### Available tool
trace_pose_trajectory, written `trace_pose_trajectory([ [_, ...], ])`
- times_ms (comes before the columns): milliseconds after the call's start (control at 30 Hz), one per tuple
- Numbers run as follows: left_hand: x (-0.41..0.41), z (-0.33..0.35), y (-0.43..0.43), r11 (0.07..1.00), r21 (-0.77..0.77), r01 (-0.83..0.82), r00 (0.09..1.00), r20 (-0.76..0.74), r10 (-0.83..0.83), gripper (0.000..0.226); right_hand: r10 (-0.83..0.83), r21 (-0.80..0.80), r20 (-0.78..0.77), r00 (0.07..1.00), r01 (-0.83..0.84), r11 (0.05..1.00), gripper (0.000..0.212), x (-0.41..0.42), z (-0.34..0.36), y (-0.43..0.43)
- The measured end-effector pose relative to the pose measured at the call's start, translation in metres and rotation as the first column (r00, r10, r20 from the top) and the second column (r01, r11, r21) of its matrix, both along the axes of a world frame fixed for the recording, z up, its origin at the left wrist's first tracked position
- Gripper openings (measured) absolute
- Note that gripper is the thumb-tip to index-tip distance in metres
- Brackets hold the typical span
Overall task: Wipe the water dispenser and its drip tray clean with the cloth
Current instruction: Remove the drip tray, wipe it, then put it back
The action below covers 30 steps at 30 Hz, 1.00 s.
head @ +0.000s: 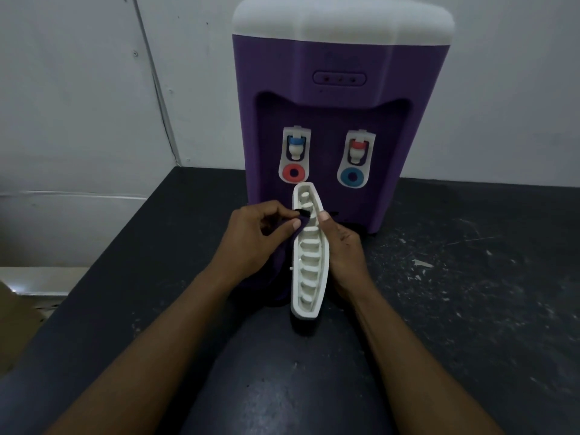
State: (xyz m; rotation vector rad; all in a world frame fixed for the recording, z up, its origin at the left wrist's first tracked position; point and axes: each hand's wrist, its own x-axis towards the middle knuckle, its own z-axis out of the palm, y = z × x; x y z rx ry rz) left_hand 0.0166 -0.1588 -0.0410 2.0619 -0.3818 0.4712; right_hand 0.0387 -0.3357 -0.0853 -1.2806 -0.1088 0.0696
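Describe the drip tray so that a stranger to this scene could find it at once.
Find the purple water dispenser with the white top on the dark table. In front of it, the right hand grips the drip tray on edge while the left hand pinches a dark cloth against it. It is the only long white piece with a row of ovals down its middle.
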Motion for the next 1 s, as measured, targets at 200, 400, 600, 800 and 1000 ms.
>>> trace_pose_trajectory([
  [200, -0.020, -0.010, 0.002, 0.987, 0.009, 0.164, 0.979, -0.127, -0.161, 0.012, -0.046, 0.010, -0.001, 0.999, 0.046, 0.999, 0.043, 0.002, 0.001, -0.003],
  [400, -0.036, -0.017, 0.007, 0.949, 0.089, 0.304, 0.926, -0.261, -0.272, 0.011, -0.109, -0.021, 0.000, 0.994, 0.109, 0.994, 0.044, 0.004, -0.002, -0.004],
  [600, -0.046, -0.025, 0.009, 0.916, 0.187, 0.356, 0.930, -0.164, -0.328, 0.015, -0.123, -0.049, -0.005, 0.992, 0.122, 0.991, 0.045, 0.006, -0.005, -0.002],
  [800, -0.050, -0.036, -0.017, 0.924, 0.310, 0.225, 0.961, 0.084, -0.263, 0.010, -0.137, -0.080, 0.006, 0.991, 0.137, 0.987, 0.046, 0.004, -0.005, 0.000],
  [1000, -0.041, -0.033, -0.032, 0.956, 0.290, -0.037, 0.970, 0.240, -0.035, 0.011, -0.107, -0.121, 0.088, 0.990, 0.117, 0.986, 0.048, 0.000, -0.004, 0.007],
])
